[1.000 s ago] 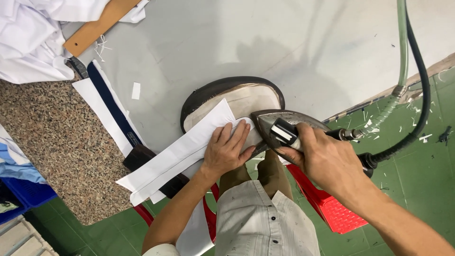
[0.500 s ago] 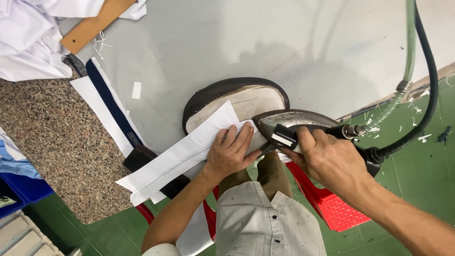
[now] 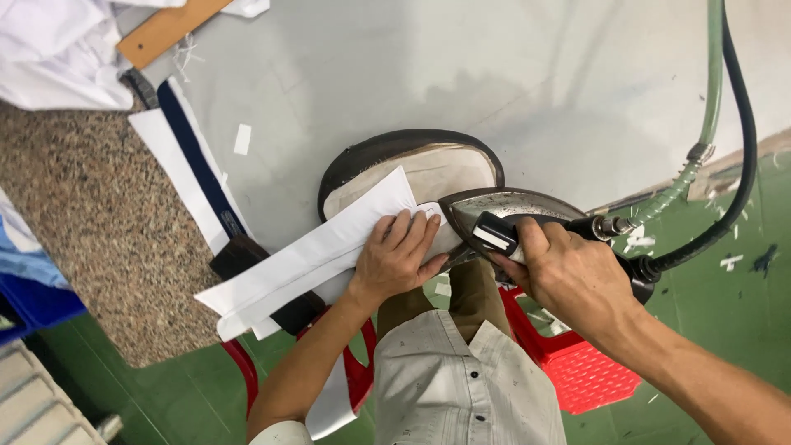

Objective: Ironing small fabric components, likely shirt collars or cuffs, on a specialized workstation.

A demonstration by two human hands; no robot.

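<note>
Landmark: the oval pressing pad [image 3: 428, 169] at the grey table's [image 3: 527, 74] near edge. Left of the pad, a white strip with a navy band [image 3: 188, 148] lies flat. A long white fabric piece [image 3: 305, 259] runs from lower left up onto the pad. The left hand [image 3: 400, 255] presses it flat with spread fingers, palm down. At the pad's right end, the right hand [image 3: 568, 276] is clamped around the steam iron's [image 3: 503, 218] handle, its tip on the fabric. Hoses [image 3: 717, 115] rise right of the pad.

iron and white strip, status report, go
Left hand flat on white fabric strip, pinning it to pressing pad. Right hand grips iron, tip at strip's end. Nothing blocking.
</note>
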